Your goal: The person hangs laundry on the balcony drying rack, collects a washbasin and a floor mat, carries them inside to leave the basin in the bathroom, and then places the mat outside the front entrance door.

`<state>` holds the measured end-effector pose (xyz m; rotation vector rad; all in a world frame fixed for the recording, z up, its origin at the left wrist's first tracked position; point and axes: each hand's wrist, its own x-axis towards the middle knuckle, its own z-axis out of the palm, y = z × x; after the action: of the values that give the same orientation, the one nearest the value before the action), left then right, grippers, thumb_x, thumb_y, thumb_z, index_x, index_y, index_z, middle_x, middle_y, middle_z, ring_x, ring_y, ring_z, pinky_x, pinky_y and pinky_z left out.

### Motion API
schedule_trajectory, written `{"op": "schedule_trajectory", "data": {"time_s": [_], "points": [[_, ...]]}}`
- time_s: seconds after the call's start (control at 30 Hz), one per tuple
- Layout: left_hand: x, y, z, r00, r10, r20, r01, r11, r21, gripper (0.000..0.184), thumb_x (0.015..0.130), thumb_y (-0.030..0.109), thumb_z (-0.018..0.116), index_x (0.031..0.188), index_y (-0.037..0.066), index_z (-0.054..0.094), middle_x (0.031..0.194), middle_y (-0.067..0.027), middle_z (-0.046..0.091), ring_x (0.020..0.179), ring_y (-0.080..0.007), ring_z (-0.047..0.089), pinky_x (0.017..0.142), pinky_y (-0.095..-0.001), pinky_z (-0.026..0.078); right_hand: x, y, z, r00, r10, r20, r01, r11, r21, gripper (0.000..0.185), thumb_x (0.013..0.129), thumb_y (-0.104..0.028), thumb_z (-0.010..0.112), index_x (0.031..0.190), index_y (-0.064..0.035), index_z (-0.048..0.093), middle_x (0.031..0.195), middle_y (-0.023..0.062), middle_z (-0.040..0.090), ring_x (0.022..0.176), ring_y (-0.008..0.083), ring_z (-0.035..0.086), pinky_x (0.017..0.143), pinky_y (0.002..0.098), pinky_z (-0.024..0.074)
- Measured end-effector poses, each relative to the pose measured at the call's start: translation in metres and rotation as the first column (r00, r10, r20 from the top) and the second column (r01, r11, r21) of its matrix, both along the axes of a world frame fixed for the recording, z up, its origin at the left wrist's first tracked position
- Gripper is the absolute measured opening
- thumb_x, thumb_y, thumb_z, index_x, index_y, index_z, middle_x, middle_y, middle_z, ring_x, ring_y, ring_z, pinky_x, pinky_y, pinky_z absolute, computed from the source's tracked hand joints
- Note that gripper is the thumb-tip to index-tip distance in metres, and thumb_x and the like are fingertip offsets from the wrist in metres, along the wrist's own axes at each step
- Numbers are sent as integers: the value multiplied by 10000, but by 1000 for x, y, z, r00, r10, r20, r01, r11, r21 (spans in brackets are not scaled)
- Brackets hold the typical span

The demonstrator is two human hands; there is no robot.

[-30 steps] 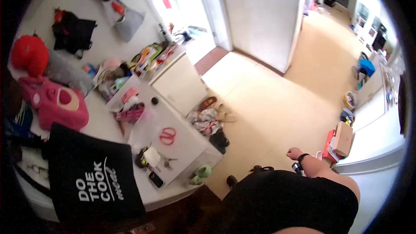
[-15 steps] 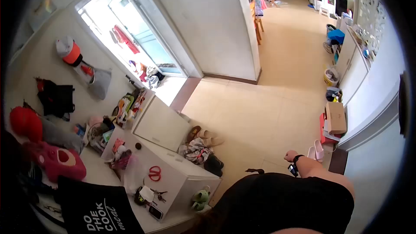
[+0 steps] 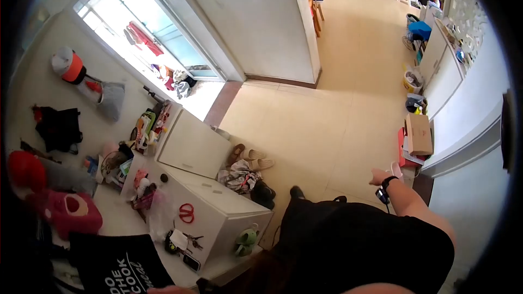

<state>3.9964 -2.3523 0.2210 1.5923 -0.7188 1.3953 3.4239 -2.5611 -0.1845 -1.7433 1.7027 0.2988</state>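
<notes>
My right hand (image 3: pixel 380 176) hangs over the floor at the right, its fingers curled in with nothing seen in them. It wears a black wristband, and a small dark device (image 3: pixel 381 195) shows beside the wrist. At the bottom edge, a sliver of my left hand (image 3: pixel 170 290) lies by the lower corner of the black tote bag (image 3: pixel 117 261); its fingers are mostly cut off by the frame. Right of the bag, on the white cabinet (image 3: pixel 210 228), are a phone (image 3: pixel 191 262), keys (image 3: pixel 194 241) and red-handled scissors (image 3: pixel 187 213).
Shoes (image 3: pixel 253 159) and a patterned cloth (image 3: pixel 238 176) lie on the floor by the cabinet. A cardboard box (image 3: pixel 418 134) and pink slippers (image 3: pixel 397 170) are along the right side. An open doorway (image 3: pixel 204 98) is at the upper left, and a wall corner (image 3: pixel 313 71) stands mid-view.
The view has swung, bringing the doorway further in and the tote bag lower. My left hand has come into view by the bag. My right hand stays at my side, slightly higher in view.
</notes>
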Motion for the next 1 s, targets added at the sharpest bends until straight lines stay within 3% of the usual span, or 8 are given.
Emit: {"op": "schedule_trajectory", "data": {"time_s": [0.17,0.3,0.43,0.47,0.53,0.7,0.87,1.0], "points": [[-44,-166,-12,837,-547,20,462,725,510,402,952,207,240,1084,-76,493,1157,-219,485,1113,-353,435,963,-455,331,80,-68,81,962,273,-5,-242,843,-481,243,706,-238,610,847,-43,578,858,166,583,827,345,552,714,434,456],[-115,-323,-78,258,-914,-312,887,97,451,420,939,259,270,1087,-43,522,1125,-219,520,1115,-391,433,983,-486,278,158,-137,129,888,458,29,-356,726,-588,272,685,-277,644,831,-58,578,883,146,572,892,307,533,738,421,446],[-172,-433,-226,-139,-470,-872,749,-626,218,368,914,226,339,1184,30,494,1159,-179,522,1100,-310,472,944,-435,338,235,-208,212,715,698,51,-333,403,-852,255,711,-267,625,841,-51,583,938,111,575,910,268,546,836,417,401],[-176,-457,-306,-472,-32,-881,750,-541,-382,413,930,282,294,1256,64,423,1211,-156,493,1097,-296,479,931,-432,355,247,-224,239,655,721,-226,-696,459,-553,234,734,-220,612,888,-48,575,998,98,569,945,259,535,899,416,372],[-183,-479,-293,-654,554,-514,558,-105,-823,460,925,345,265,1254,58,412,1209,-144,490,1115,-281,461,942,-413,344,254,-243,255,791,610,-44,-381,435,-816,325,764,-218,584,1040,-54,537,1139,133,516,1043,250,486,930,417,357],[-178,-556,-221,-772,636,-4,241,286,-927,600,912,501,192,1248,42,385,1203,-113,481,1160,-244,418,971,-366,317,256,-307,205,849,471,241,-37,508,-861,534,778,-207,589,1253,-56,397,1329,152,341,1184,315,372,962,442,319],[-170,-612,-173,-673,29,-739,687,-344,-640,593,920,486,257,1185,-18,424,1182,-149,476,1099,-270,440,943,-375,344,241,-357,140,958,274,80,-200,846,-494,314,776,-296,560,971,-50,573,1022,134,541,967,294,519,827,491,379],[-165,-644,-157,-269,-733,-625,904,-416,98,549,922,448,282,1124,-27,468,1102,-160,524,987,-287,499,869,-382,389,266,-421,160,795,511,327,-37,578,-816,118,759,-192,529,762,-90,589,886,118,557,874,282,541,778,473,398]]}}
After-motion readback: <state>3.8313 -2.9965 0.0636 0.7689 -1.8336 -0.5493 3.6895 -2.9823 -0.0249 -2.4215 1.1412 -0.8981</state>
